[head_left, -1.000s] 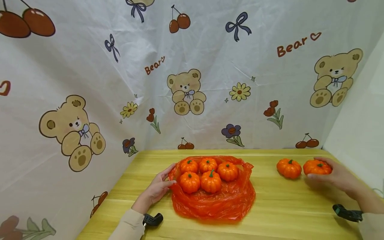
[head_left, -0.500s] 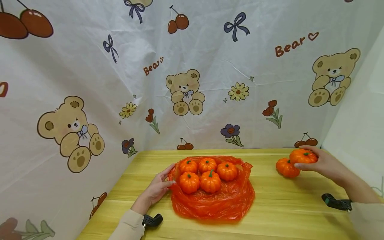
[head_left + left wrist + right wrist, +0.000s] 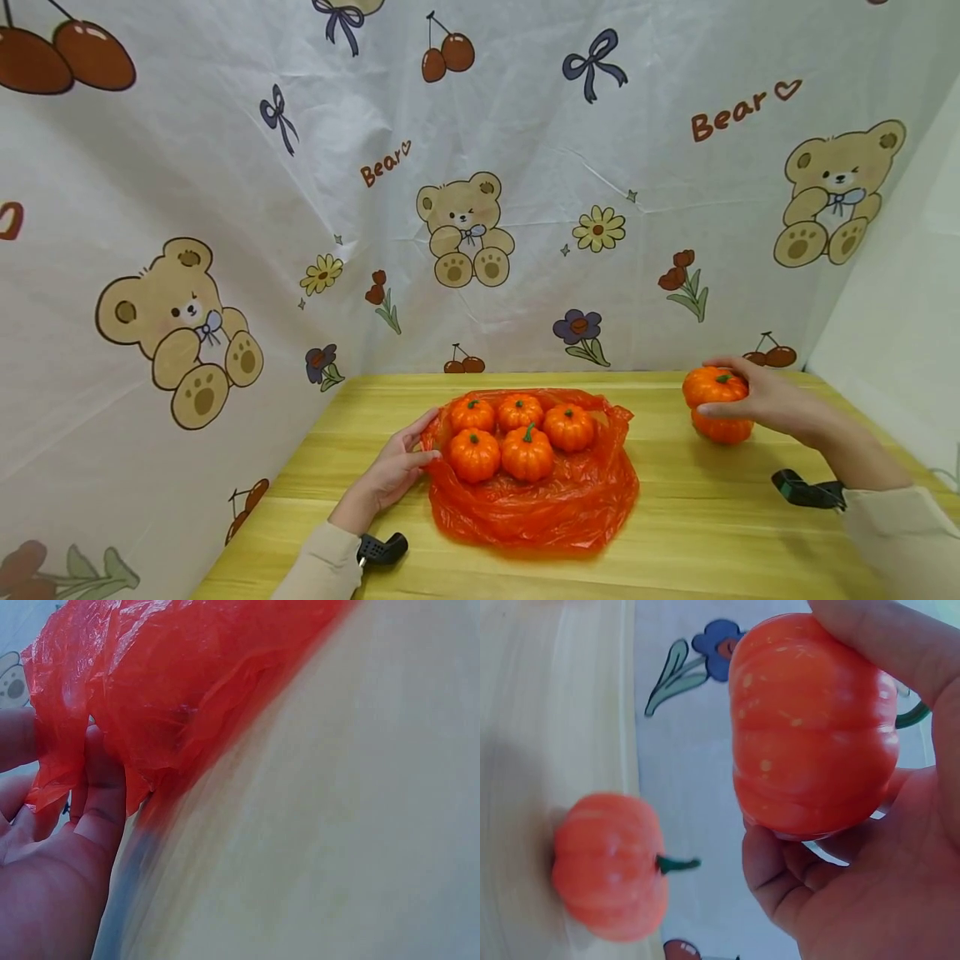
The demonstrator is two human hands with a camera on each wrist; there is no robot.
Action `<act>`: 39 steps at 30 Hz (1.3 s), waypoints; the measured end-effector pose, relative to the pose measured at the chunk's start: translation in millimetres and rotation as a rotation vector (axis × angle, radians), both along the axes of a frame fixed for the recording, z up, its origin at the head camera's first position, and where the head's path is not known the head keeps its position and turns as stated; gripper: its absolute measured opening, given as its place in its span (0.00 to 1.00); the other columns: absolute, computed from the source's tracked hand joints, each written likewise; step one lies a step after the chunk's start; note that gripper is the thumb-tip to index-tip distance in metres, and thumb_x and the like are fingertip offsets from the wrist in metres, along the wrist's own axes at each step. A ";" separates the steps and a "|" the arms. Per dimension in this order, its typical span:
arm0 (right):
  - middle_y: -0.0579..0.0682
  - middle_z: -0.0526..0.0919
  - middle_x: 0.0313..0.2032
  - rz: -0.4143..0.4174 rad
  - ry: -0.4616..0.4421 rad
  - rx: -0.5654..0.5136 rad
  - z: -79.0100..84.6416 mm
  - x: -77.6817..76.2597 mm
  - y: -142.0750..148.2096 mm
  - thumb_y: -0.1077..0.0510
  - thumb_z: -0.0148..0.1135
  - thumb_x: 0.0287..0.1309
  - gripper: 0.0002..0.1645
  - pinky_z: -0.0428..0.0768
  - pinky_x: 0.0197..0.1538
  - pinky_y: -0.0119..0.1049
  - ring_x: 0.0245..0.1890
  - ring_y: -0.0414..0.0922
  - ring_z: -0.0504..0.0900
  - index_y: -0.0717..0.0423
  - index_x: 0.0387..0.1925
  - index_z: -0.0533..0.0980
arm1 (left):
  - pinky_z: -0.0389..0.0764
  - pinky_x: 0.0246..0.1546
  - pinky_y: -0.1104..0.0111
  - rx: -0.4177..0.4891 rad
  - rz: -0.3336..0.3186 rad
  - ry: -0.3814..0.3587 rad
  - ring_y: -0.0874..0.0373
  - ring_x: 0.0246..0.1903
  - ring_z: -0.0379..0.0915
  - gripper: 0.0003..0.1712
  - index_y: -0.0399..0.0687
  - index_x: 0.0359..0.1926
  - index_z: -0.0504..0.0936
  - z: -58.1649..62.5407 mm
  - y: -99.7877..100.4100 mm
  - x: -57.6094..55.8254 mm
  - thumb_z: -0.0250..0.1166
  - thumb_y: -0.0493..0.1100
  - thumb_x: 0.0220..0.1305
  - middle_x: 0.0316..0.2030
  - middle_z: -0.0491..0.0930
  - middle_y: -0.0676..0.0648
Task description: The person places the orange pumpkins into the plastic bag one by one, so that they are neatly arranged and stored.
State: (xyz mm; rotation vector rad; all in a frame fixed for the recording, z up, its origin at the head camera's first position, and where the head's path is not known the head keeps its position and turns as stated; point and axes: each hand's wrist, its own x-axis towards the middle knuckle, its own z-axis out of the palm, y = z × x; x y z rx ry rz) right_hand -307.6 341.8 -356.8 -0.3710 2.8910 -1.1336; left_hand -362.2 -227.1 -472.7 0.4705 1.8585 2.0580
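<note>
My right hand point(image 3: 768, 402) grips a small orange pumpkin point(image 3: 712, 387) with a green stem, held above the table. In the right wrist view the held pumpkin point(image 3: 814, 727) lies between thumb and fingers, apart from a second pumpkin point(image 3: 609, 866) standing on the wood. In the head view that second pumpkin point(image 3: 722, 430) is partly hidden behind the held one. My left hand point(image 3: 393, 471) pinches the left edge of a thin red plastic bag point(image 3: 540, 521). Several more pumpkins point(image 3: 527, 454) sit in the bag's open mouth. The left wrist view shows the bag's film point(image 3: 172, 697) between the fingers.
A yellow wooden table point(image 3: 652, 550) carries everything. Behind and to the left hangs a white cloth point(image 3: 525, 125) printed with bears and flowers; a plain white wall point(image 3: 915, 350) stands at the right. Black wrist devices point(image 3: 810, 490) are on both arms.
My right hand has lifted the rightmost pumpkin off the table and carried it left, over the other loose pumpkin. The left hand and the bag stay where they were.
</note>
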 end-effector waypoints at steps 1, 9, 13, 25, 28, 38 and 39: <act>0.62 0.79 0.57 -0.001 -0.006 0.001 1.6 0.4 -3.6 0.46 0.70 0.63 0.50 0.81 0.46 0.36 0.49 0.48 0.79 0.62 0.75 0.56 | 0.80 0.62 0.65 0.001 -0.001 0.002 0.37 0.79 0.44 0.49 0.52 0.83 0.48 -0.1 -0.1 0.2 0.60 0.28 0.69 0.83 0.38 0.42; 0.61 0.79 0.57 0.028 0.001 0.028 13.5 2.1 -28.0 0.43 0.73 0.60 0.51 0.80 0.46 0.40 0.48 0.49 0.79 0.57 0.75 0.59 | 0.80 0.63 0.65 0.007 -0.002 0.008 0.38 0.79 0.45 0.50 0.53 0.83 0.48 0.9 1.4 0.1 0.61 0.28 0.68 0.83 0.39 0.43; 0.60 0.79 0.56 0.054 -0.009 0.018 19.7 3.2 -40.0 0.43 0.74 0.59 0.50 0.80 0.46 0.40 0.47 0.49 0.79 0.56 0.74 0.60 | 0.80 0.63 0.65 0.005 0.001 0.008 0.38 0.79 0.46 0.50 0.53 0.83 0.48 2.2 1.1 -0.1 0.61 0.28 0.68 0.83 0.39 0.43; 0.59 0.78 0.58 0.179 -0.013 -0.015 24.0 -2.5 -72.1 0.46 0.76 0.56 0.50 0.82 0.49 0.40 0.49 0.49 0.79 0.58 0.72 0.62 | 0.80 0.63 0.65 0.003 -0.003 -0.001 0.37 0.79 0.44 0.50 0.53 0.83 0.48 2.7 1.6 1.9 0.61 0.29 0.68 0.83 0.38 0.42; 0.59 0.77 0.59 0.206 -0.021 -0.001 26.5 -3.7 -79.4 0.47 0.77 0.56 0.50 0.81 0.51 0.41 0.50 0.49 0.79 0.58 0.73 0.62 | 0.81 0.62 0.65 0.002 -0.001 0.001 0.38 0.79 0.45 0.50 0.53 0.83 0.48 3.0 1.8 2.0 0.61 0.28 0.68 0.83 0.39 0.43; 0.58 0.77 0.60 0.245 -0.059 0.034 35.3 -4.9 -104.6 0.46 0.78 0.53 0.52 0.82 0.53 0.39 0.52 0.49 0.79 0.56 0.73 0.62 | 0.80 0.62 0.65 -0.004 0.025 -0.005 0.39 0.80 0.45 0.49 0.54 0.83 0.50 2.9 2.3 2.2 0.61 0.28 0.68 0.83 0.40 0.45; 0.58 0.77 0.60 0.247 -0.059 0.038 36.1 -5.5 -107.4 0.46 0.78 0.53 0.52 0.82 0.53 0.39 0.52 0.49 0.80 0.56 0.73 0.62 | 0.80 0.62 0.65 -0.003 0.022 -0.006 0.39 0.80 0.44 0.49 0.54 0.83 0.50 2.4 2.0 2.1 0.61 0.28 0.68 0.83 0.40 0.45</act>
